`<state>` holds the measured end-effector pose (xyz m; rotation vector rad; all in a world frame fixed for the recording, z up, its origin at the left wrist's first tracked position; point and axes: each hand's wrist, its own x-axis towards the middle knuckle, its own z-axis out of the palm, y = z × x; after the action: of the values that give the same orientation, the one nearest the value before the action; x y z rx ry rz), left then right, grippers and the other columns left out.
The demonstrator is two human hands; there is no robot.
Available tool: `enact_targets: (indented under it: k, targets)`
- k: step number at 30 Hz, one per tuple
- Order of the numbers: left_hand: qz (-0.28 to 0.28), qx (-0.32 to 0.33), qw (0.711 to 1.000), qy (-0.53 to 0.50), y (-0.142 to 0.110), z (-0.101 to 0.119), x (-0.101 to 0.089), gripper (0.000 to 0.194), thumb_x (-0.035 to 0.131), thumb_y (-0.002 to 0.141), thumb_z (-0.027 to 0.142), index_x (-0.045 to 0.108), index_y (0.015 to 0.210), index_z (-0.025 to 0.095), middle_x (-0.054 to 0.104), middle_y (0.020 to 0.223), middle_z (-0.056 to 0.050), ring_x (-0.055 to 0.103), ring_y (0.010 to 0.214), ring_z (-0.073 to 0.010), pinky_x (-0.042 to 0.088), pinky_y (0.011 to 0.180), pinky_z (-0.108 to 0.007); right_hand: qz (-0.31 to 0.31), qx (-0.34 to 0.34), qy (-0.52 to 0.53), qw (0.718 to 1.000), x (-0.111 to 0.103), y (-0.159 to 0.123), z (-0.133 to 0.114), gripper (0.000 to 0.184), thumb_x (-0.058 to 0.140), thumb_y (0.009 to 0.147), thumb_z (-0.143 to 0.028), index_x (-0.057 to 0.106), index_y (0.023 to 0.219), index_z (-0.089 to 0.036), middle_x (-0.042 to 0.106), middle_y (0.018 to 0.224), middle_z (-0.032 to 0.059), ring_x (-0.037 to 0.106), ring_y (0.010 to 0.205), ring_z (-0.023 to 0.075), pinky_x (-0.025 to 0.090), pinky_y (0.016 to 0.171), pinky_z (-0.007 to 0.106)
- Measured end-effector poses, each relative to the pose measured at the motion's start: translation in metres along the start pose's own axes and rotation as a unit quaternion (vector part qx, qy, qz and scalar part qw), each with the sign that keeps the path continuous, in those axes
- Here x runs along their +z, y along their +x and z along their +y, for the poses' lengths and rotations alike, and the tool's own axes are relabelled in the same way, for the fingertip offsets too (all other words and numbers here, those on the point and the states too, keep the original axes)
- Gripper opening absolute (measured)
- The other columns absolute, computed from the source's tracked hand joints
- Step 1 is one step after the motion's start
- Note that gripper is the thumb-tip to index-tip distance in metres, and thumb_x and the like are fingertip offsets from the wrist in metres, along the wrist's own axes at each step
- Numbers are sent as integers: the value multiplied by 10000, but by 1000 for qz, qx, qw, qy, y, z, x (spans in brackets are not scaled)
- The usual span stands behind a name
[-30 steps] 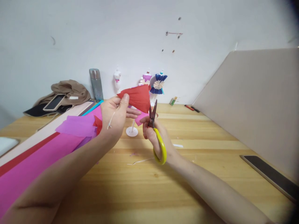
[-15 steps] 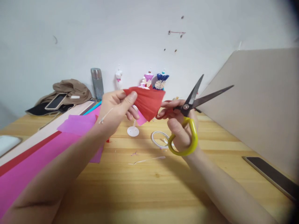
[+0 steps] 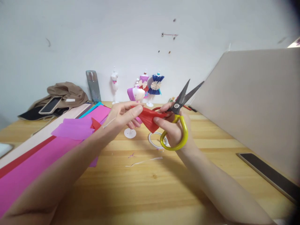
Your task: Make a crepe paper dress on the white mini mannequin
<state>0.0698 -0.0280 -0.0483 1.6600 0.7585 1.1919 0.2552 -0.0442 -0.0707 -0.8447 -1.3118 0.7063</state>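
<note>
Between my hands is a piece of pleated red crepe paper [image 3: 149,118]. My left hand [image 3: 123,115] pinches its left end between thumb and fingers. My right hand [image 3: 172,125] grips the paper's right end with thumb and fingertips. Scissors [image 3: 179,107] with yellow handles also hang on my right hand, their dark blades parted and pointing up and away. Just behind the paper stands a small white mannequin [image 3: 140,93] with purple paper round its bust; its round base [image 3: 130,133] shows below my left hand, and its middle is mostly hidden.
Along the wall stand a bare mannequin [image 3: 114,79], a blue-dressed one [image 3: 156,84] and a grey thermos [image 3: 93,87]. Coloured paper sheets [image 3: 47,159] cover the left. A tape roll [image 3: 151,142] and paper scraps [image 3: 145,161] lie mid-table; a phone [image 3: 264,173] lies right.
My right hand has come in and taken the red paper's right end, which was free before. The paper is lower and folded narrower. The whole view has shifted slightly.
</note>
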Motion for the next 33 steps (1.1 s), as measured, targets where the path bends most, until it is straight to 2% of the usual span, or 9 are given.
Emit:
enact_targets:
  k: [2, 4, 8, 11, 14, 17, 22, 27, 33]
  targets:
    - [0, 4, 1000, 29, 1, 5, -5, 432, 708, 798, 530, 781, 1061, 194, 794, 978, -103, 755, 803, -231, 579, 594, -248, -29, 18, -5, 999, -1, -1, -2, 326, 769, 624, -280, 521, 832, -243, 622, 818, -12, 594, 714, 169, 507, 662, 335]
    - [-29, 4, 996, 85, 1, 11, -9, 360, 779, 744, 442, 793, 1013, 203, 789, 1039, -85, 744, 911, -244, 580, 662, -240, -75, 21, -14, 997, -1, -2, -3, 296, 760, 640, -266, 536, 832, -240, 609, 786, -14, 584, 705, 169, 504, 662, 333]
    - [-105, -12, 973, 203, -1, 19, -12, 126, 819, 664, 306, 774, 719, 201, 718, 712, -20, 660, 621, -172, 424, 453, -193, -137, 6, -52, 989, 1, -7, -4, 217, 717, 669, -215, 566, 824, -233, 587, 716, -19, 547, 655, 163, 466, 621, 315]
    - [-158, -48, 961, 221, -3, 19, -13, 184, 746, 713, 300, 687, 576, 193, 560, 524, 20, 495, 450, -114, 264, 378, -198, -157, -7, -76, 985, 3, -8, -3, 185, 708, 680, -226, 569, 802, -234, 580, 719, -15, 534, 641, 165, 463, 622, 328]
    - [-197, -72, 958, 197, -2, 17, -16, 252, 693, 742, 298, 629, 525, 187, 527, 499, 18, 451, 431, -105, 254, 390, -209, -183, -31, -96, 978, 3, -8, -1, 188, 731, 716, -301, 558, 762, -242, 560, 698, -21, 525, 650, 170, 459, 634, 332]
    - [-172, -85, 967, 166, 0, 20, -20, 222, 699, 738, 290, 667, 546, 183, 596, 536, -12, 520, 476, -130, 330, 423, -216, -182, -41, -107, 977, 1, -7, -1, 288, 734, 773, -442, 535, 735, -237, 530, 700, -12, 506, 666, 172, 435, 630, 328]
    - [-55, -78, 987, 129, 1, 30, -28, 128, 724, 731, 257, 754, 639, 173, 723, 652, -71, 650, 561, -165, 478, 502, -224, -217, -35, -101, 970, -1, -6, -2, 429, 608, 848, -658, 539, 775, -241, 490, 680, 2, 454, 621, 173, 364, 568, 324]
    - [20, -48, 992, 115, 1, 30, -31, 164, 779, 693, 282, 718, 577, 183, 689, 556, -59, 654, 513, -181, 491, 453, -230, -247, -27, -130, 960, 2, -8, -1, 377, 634, 859, -592, 520, 772, -243, 478, 722, 5, 426, 626, 169, 349, 560, 319]
    - [36, -41, 992, 112, 0, 33, -30, 218, 793, 673, 268, 657, 534, 169, 622, 513, -30, 599, 481, -151, 466, 453, -232, -269, -22, -118, 956, 3, -11, 4, 402, 567, 897, -616, 491, 763, -245, 457, 708, 8, 438, 637, 177, 382, 550, 324]
